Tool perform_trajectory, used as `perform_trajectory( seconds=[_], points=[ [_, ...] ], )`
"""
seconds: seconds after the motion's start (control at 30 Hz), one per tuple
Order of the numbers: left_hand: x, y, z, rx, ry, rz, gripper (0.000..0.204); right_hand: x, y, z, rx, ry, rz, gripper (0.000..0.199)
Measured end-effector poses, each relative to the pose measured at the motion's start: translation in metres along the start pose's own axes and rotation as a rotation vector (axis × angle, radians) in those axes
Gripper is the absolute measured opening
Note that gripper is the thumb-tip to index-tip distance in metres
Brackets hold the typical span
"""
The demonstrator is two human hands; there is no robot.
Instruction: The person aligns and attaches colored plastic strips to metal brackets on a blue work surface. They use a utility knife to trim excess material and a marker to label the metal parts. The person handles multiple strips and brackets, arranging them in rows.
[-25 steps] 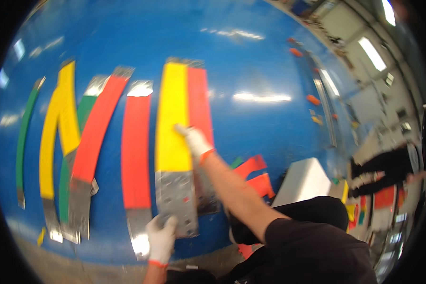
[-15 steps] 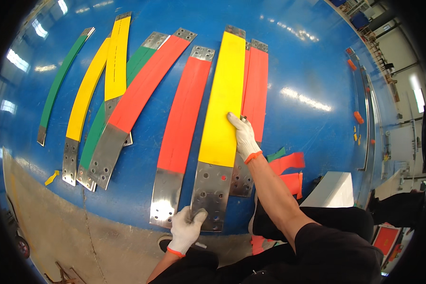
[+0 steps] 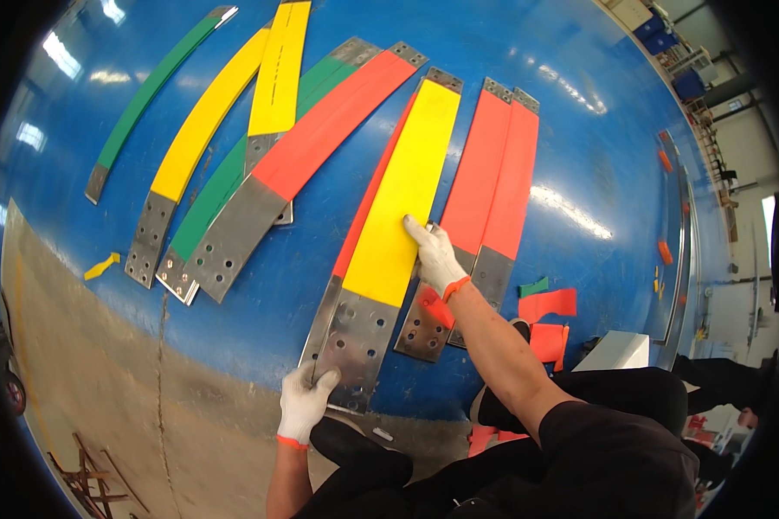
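A long flat yellow-sleeved busbar (image 3: pixel 398 195) with bare, drilled metal ends slants away from me, lying over a red-sleeved busbar (image 3: pixel 352 253) that shows only along its left side. My left hand (image 3: pixel 305 400), in a white glove with an orange cuff, is closed on the near metal end at its left corner. Similarly gloved, my right hand (image 3: pixel 435 255) grips the right edge around the middle, thumb on top of the yellow sleeve. Its lower fingers are hidden.
Right of the hands lie two more red busbars (image 3: pixel 511 182). Leftward are another red busbar (image 3: pixel 320 125), green busbars (image 3: pixel 160 91) and yellow busbars (image 3: pixel 208 112) on the blue floor (image 3: pixel 597 285). Red offcuts (image 3: pixel 547 303) and a white block (image 3: pixel 616 353) sit near my leg.
Both hands have shifted the yellow busbar left, so it now covers most of the red one beside it. The two red busbars on the right show more fully. The view has also shifted.
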State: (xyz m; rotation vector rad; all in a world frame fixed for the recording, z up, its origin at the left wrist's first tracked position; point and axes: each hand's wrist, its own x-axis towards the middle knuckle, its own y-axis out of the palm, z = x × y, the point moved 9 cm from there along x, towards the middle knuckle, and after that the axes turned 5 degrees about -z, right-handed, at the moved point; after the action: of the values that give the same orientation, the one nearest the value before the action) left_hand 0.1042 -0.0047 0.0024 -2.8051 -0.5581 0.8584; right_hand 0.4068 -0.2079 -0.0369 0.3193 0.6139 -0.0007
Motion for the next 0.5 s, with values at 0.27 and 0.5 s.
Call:
perform_trajectory(
  seconds=[0.27,0.5],
  points=[
    [0.030,0.002,-0.008,0.243,-0.018,-0.030,0.034,0.012,-0.010,0.024,-0.611,-0.152,-0.114,0.051],
    [-0.019,-0.061,-0.030,0.867,0.209,-0.400,0.058,0.016,0.052,0.114,-1.740,-0.452,0.091,0.045]
  ],
)
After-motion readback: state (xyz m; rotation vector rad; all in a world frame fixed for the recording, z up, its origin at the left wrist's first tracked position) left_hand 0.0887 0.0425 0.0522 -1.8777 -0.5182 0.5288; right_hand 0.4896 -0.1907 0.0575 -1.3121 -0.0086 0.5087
